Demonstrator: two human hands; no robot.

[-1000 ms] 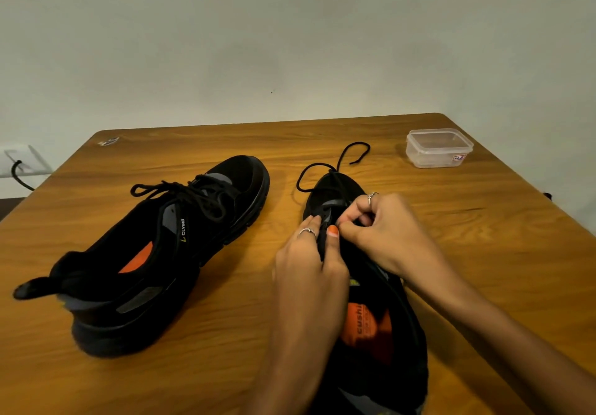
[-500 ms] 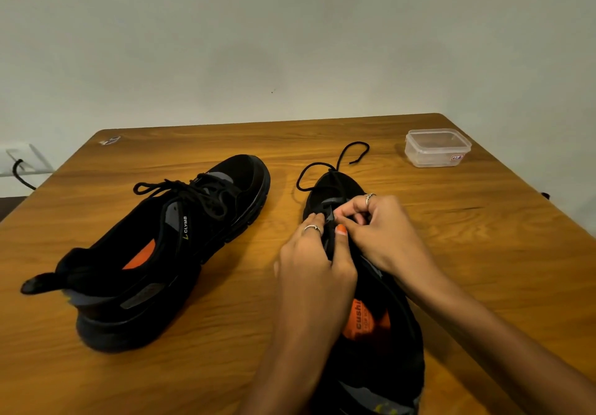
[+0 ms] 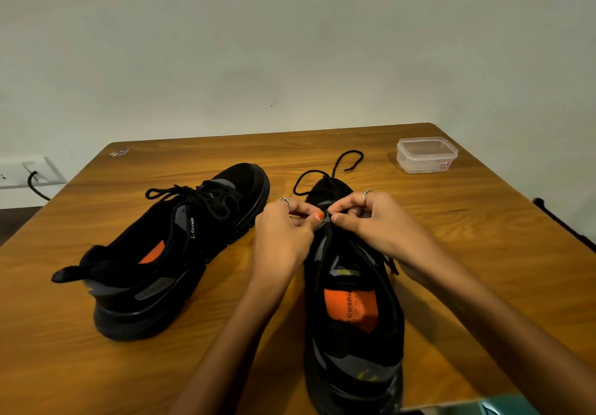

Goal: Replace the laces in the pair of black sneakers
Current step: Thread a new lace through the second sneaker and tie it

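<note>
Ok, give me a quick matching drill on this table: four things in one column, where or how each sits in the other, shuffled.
1. left sneaker
2. right sneaker
3. plastic container
4. loose lace end

A. far right of the table
B. fully laced, no hand on it
C. curled on the wood past a toe
D. both hands at its eyelets

Pairs: 1-B, 2-D, 3-A, 4-C
</note>
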